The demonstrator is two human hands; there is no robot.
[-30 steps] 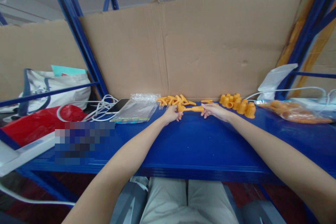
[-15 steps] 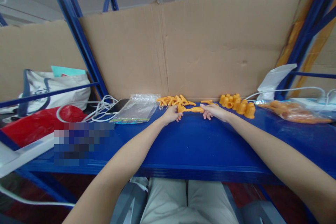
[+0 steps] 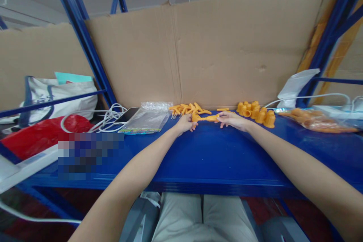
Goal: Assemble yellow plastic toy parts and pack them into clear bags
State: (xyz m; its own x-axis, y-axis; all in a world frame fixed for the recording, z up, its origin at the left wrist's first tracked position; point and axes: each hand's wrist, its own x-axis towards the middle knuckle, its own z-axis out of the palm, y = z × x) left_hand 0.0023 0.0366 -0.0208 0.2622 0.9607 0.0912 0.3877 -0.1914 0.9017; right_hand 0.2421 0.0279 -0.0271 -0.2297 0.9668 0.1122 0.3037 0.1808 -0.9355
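Both my arms reach far across the blue shelf surface (image 3: 215,159). Between my hands lies a long orange plastic piece (image 3: 206,118) with a wider head at its left end. My left hand (image 3: 185,123) pinches that left end with curled fingers. My right hand (image 3: 231,119) grips the right end, fingers closed around it. Just behind is a heap of several orange Y-shaped parts (image 3: 188,108). To the right of my right hand stands a cluster of several orange cup-shaped parts (image 3: 256,112).
A clear plastic bag (image 3: 147,118), a phone (image 3: 127,114) and coiled white cables (image 3: 106,118) lie at the left. A red bag (image 3: 39,134) and a white tote (image 3: 61,96) sit further left. A bag of orange parts (image 3: 314,120) lies at the right. Cardboard (image 3: 227,49) backs the shelf.
Almost nothing has moved; both hands stay on the orange piece, with my right fingers shifting slightly along its right end.
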